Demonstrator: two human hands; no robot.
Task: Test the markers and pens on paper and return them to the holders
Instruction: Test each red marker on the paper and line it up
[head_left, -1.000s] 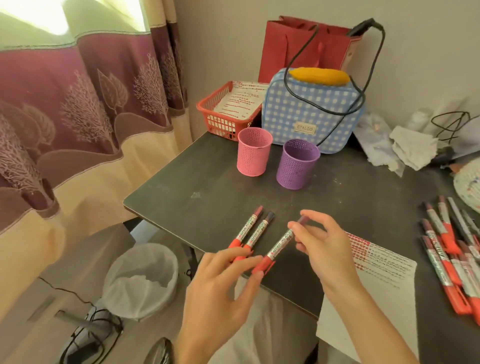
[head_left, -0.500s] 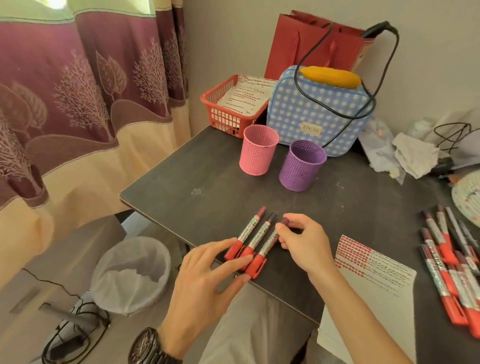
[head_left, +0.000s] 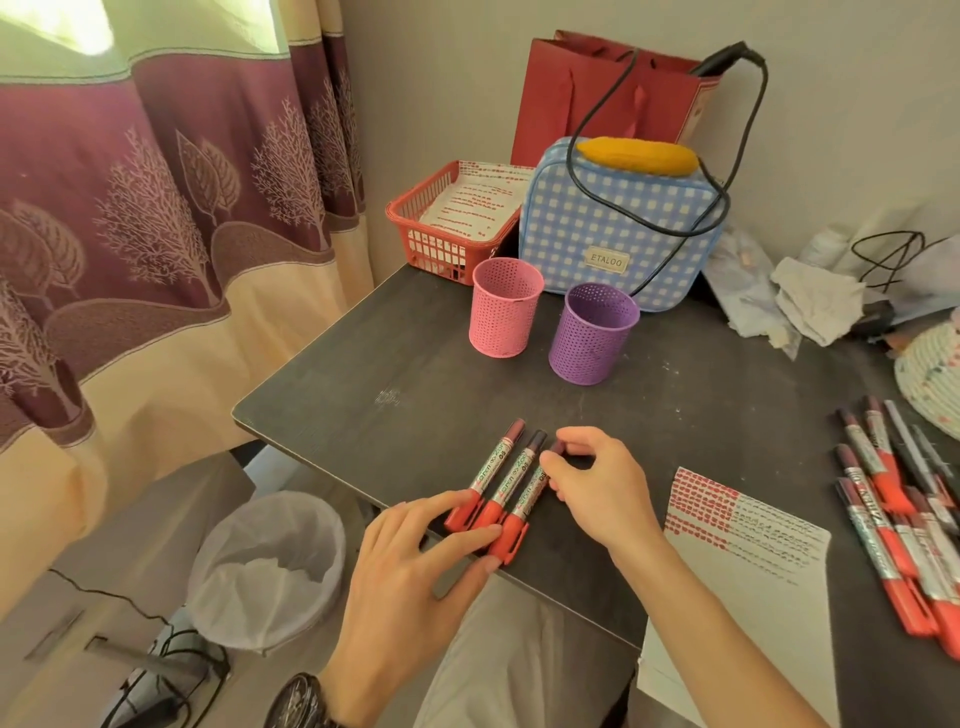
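Three red markers lie side by side near the table's front left edge. On the third marker (head_left: 525, 496), the rightmost one, my right hand (head_left: 597, 488) pinches the dark cap end. My left hand (head_left: 410, 571) lies with straight fingers on the red ends of the row. The first marker (head_left: 493, 474) and second marker (head_left: 515, 480) touch each other. A pink mesh holder (head_left: 504, 314) and a purple mesh holder (head_left: 592, 332) stand upright farther back. The test paper (head_left: 743, 540), covered with red marks, overhangs the front edge. Several more markers (head_left: 893, 509) are piled at the right.
Behind the holders stand a red basket (head_left: 441, 223) with marked paper, a blue checked bag (head_left: 613, 223) with a black cable and a red paper bag (head_left: 597, 88). Crumpled cloth (head_left: 815, 301) lies back right. A lined waste bin (head_left: 265, 566) stands on the floor, left of the dark table (head_left: 415, 364).
Both hands brought the third marker down from above the table and laid it against the other two. My left hand's fingers now rest across the red ends.
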